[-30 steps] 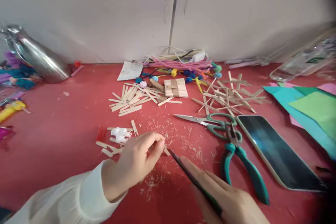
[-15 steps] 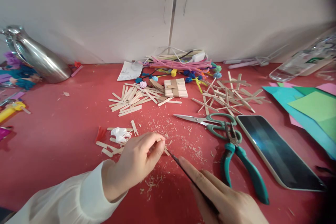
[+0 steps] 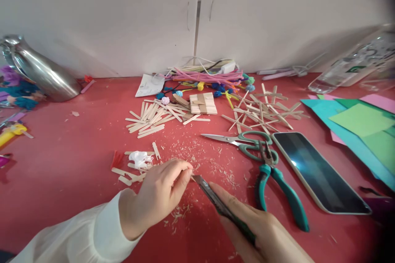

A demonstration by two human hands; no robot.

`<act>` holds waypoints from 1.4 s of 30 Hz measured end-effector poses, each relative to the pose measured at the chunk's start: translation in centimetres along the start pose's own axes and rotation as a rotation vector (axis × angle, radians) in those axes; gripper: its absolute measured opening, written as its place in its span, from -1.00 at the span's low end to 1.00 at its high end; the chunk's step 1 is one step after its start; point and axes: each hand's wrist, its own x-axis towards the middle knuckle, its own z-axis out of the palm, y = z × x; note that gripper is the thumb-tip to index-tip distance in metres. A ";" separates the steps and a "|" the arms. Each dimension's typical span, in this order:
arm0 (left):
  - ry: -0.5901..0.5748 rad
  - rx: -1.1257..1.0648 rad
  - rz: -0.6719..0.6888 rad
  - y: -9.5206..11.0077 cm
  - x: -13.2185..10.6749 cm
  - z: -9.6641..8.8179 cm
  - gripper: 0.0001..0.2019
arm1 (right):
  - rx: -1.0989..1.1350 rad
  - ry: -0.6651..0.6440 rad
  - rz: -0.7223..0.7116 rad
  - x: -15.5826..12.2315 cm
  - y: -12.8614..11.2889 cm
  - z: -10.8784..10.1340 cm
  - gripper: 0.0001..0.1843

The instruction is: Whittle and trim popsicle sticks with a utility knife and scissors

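Observation:
My left hand (image 3: 160,195) is pinched on a small wooden stick piece (image 3: 194,177) pressed against the red table (image 3: 77,160). My right hand (image 3: 262,234) grips a green-handled utility knife (image 3: 216,201), index finger along its back, and the blade tip touches the stick piece right at my left fingertips. Pale wood shavings (image 3: 200,160) lie scattered around that spot. Cut stick bits and a white crumpled scrap (image 3: 138,158) sit just left of my left hand.
Green scissors (image 3: 243,141), teal-handled pliers (image 3: 277,185) and a dark phone (image 3: 317,172) lie to the right. Craft sticks (image 3: 154,117), a stick panel (image 3: 203,103), pipe cleaners (image 3: 210,76), coloured paper (image 3: 361,127), a steel jug (image 3: 40,74) and a plastic bottle (image 3: 352,65) ring the back.
The knife blade has slid forward and left, from a little short of the stick piece to touching it. My left hand has kept its pinch in place. The view has shifted slightly.

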 end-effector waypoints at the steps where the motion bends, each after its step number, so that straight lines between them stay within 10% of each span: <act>1: -0.002 -0.011 0.001 -0.1 -0.1 0.1 -0.90 | 0.085 -0.020 0.072 0.1 -0.3 -0.2 -0.40; 8: -0.022 -0.051 -0.019 -0.5 0.3 0.0 -0.87 | 0.542 0.023 0.516 0.3 -1.5 -0.8 -0.43; 21: -0.122 -0.201 -0.124 -0.8 1.0 -1.0 -0.83 | -0.049 0.101 -0.042 0.6 0.0 -0.2 -0.48; 42: -0.109 -0.015 0.151 -1.3 1.1 -0.9 -0.79 | -0.243 0.080 -0.127 -0.2 1.1 0.5 -0.42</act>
